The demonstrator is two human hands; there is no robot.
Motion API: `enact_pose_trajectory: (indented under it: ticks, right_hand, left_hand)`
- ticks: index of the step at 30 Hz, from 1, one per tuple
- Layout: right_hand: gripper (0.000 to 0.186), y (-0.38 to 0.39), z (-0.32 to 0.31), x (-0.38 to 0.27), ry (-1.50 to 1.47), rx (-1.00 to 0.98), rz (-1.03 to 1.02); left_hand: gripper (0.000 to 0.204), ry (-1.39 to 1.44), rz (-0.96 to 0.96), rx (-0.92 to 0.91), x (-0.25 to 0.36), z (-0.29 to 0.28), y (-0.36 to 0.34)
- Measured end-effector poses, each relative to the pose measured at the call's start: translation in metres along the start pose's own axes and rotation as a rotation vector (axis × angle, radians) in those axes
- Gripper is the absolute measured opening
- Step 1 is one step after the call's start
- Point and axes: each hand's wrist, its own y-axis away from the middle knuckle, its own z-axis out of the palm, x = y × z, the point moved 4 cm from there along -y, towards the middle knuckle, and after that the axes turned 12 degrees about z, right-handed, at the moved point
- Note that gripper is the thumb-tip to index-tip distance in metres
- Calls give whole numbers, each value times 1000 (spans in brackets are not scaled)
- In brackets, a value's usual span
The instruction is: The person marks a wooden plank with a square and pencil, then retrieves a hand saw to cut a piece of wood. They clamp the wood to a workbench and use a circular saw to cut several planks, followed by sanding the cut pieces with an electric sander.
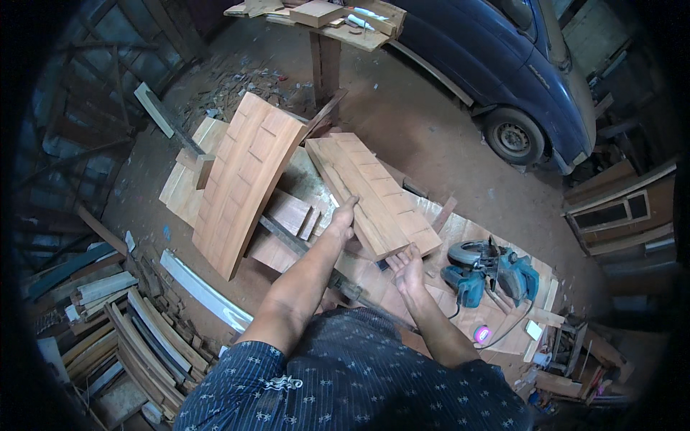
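A light-brown wooden board (377,197) with short dark lines across it lies tilted between my hands. My left hand (346,218) grips its left long edge, the thumb on top. At the near end, my right hand (409,270) holds the board with the palm turned up, some fingers hidden beneath it. A second, wider board (248,176) with similar short lines rests to the left, apart from both hands. Right of my right hand stands a teal power saw (467,276) with a cord, on a wooden work surface (460,233).
A pink round tape measure (481,334) lies near the saw. Stacked wood strips (140,345) fill the lower left. At the far side stands a bench (359,36) with wood pieces and white tubes. A blue car (474,50) is parked at the upper right.
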Motion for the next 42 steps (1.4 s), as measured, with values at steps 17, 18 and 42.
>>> enact_pose_trajectory:
  ticks: [17,18,42]
  right_hand:
    - [46,23,-48,-49,558,241,222]
    - [40,20,-44,-57,670,229,187]
    - [81,-44,429,-23,1866,-271,-673]
  left_hand:
    - [44,-569,-133,-10,-49,-29,79]
    - [42,-400,-42,-35,-36,-29,94]
    - [89,1103,643,687,51,-371,124]
